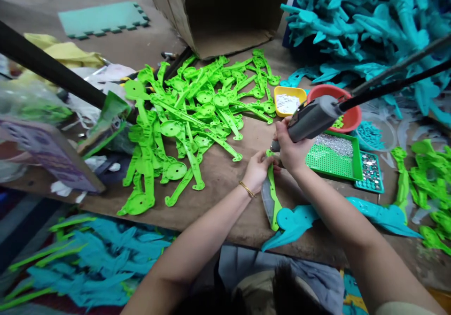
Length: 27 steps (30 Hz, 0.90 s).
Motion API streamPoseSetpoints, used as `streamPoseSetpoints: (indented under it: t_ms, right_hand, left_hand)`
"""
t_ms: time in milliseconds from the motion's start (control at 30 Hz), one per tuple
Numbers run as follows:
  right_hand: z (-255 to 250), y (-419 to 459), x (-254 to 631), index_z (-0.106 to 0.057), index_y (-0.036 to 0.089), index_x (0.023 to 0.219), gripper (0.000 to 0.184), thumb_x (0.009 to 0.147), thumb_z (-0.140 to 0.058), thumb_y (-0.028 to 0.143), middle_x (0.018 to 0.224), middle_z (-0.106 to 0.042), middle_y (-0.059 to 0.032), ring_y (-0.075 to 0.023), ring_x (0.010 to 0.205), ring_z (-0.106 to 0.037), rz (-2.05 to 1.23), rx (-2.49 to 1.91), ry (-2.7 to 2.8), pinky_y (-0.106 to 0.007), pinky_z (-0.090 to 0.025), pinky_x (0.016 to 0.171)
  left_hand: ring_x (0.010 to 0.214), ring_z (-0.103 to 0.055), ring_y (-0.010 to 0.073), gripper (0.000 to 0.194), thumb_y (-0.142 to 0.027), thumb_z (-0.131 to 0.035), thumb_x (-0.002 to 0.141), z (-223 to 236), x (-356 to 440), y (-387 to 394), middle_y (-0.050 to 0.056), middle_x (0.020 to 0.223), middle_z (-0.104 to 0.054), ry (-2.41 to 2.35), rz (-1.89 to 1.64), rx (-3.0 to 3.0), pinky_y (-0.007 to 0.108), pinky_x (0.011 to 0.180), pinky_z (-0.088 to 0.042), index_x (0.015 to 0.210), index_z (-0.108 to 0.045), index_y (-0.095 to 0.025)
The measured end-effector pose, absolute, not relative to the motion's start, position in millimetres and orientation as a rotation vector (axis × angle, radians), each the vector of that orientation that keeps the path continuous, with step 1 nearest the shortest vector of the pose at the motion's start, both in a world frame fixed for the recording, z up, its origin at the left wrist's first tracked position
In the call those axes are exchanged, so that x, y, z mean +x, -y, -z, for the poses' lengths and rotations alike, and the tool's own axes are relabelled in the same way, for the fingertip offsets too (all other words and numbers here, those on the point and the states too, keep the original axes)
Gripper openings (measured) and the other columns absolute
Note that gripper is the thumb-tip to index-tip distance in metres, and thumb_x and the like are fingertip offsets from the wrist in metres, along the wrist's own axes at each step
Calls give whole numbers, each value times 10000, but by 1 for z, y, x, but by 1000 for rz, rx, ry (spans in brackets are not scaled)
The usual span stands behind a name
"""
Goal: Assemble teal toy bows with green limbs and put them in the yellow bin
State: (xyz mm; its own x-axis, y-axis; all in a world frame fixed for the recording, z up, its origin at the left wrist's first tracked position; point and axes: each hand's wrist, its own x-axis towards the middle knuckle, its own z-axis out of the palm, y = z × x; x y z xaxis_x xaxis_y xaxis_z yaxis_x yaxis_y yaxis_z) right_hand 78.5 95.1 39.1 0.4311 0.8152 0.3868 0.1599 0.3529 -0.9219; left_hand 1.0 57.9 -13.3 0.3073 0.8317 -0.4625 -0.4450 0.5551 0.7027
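My right hand [295, 151] is wrapped round a grey power screwdriver [315, 115], tilted with its tip down at the far end of a bright green plastic piece [273, 193]. At that same end, my left hand [256, 170] pinches the green piece, with a gold bangle on the wrist. A translucent clear strip [267, 200] lies along the piece's left side. Its near end meets a blue plastic piece [298, 218], which lies by the table's front edge, partly under my right forearm. Fingers and tool hide the spot where the tip meets the piece.
A pile of green pieces [197, 113] spreads left of my hands. To the right stand a green tray of screws [333, 176], a yellow tub [291, 94] and a red bowl [355, 118]. A phone [52, 157] leans at left; an open cardboard box [183, 21] stands behind.
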Motion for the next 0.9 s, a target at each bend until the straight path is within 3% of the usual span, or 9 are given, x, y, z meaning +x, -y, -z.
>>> streamPoseSetpoints:
  t_ms: [200, 333, 433, 533, 667, 733, 833, 900]
  right_hand:
    - [-62, -98, 138, -545, 251, 1088, 382, 835, -580, 534, 904, -617, -18, -98, 544, -576, -256, -1271, 1012, -305, -533, 570]
    - [-46, -92, 174, -571, 210, 934, 305, 800, -624, 479, 746, -581, 2, -108, 513, -555, -155, -1324, 915, -315, -526, 554]
    - [-29, -90, 180, -567, 202, 866, 292, 773, -650, 467, 625, -534, 34, -115, 494, -554, -170, -1318, 874, -327, -538, 576]
    - [-22, -92, 179, -546, 216, 844, 296, 770, -642, 486, 628, -539, 36, -119, 502, -559, -181, -1330, 876, -327, -536, 565]
    - [-23, -94, 179, -543, 218, 862, 304, 761, -650, 485, 677, -568, 26, -116, 517, -568, -192, -1321, 874, -327, -535, 570]
    - [-24, -93, 180, -550, 213, 860, 305, 758, -659, 478, 668, -566, 29, -113, 512, -564, -204, -1311, 873, -324, -534, 571]
    - [-22, -91, 179, -567, 199, 850, 301, 753, -683, 460, 651, -560, 32, -106, 504, -556, -235, -1256, 871, -313, -523, 561]
    - [-21, -91, 179, -578, 189, 852, 315, 744, -696, 461, 667, -569, 27, -103, 509, -558, -245, -1239, 867, -308, -521, 558]
  left_hand:
    - [482, -628, 139, 286, -246, -756, 742, 6, -3, -70, -14, 699, -660, -949, -897, 501, 267, 473, -529, 939, -568, -159]
    - [550, -640, 110, 203, -233, -720, 781, 4, -1, -74, -23, 639, -628, -1038, -980, 462, 228, 576, -531, 804, -534, -156]
    - [569, -645, 129, 179, -153, -711, 747, -4, -9, -67, -16, 643, -645, -1047, -911, 500, 234, 564, -517, 880, -591, -154]
    - [620, -660, 148, 337, -102, -709, 703, -11, -22, -53, -5, 683, -671, -1012, -756, 549, 262, 603, -538, 1027, -632, -154]
    - [725, -666, 122, 253, -150, -751, 671, -7, -29, -28, 32, 785, -700, -1001, -789, 535, 228, 698, -535, 895, -642, -107]
    - [800, -684, 141, 435, -152, -788, 636, -4, -28, -17, 36, 872, -718, -961, -808, 531, 238, 733, -539, 1038, -621, -131]
    - [853, -706, 183, 809, -157, -835, 604, -1, -26, -6, 36, 907, -731, -897, -768, 539, 281, 763, -551, 1321, -462, -196]
    - [854, -714, 201, 913, -182, -853, 600, 0, -26, -2, 42, 892, -734, -876, -757, 546, 290, 760, -552, 1387, -390, -199]
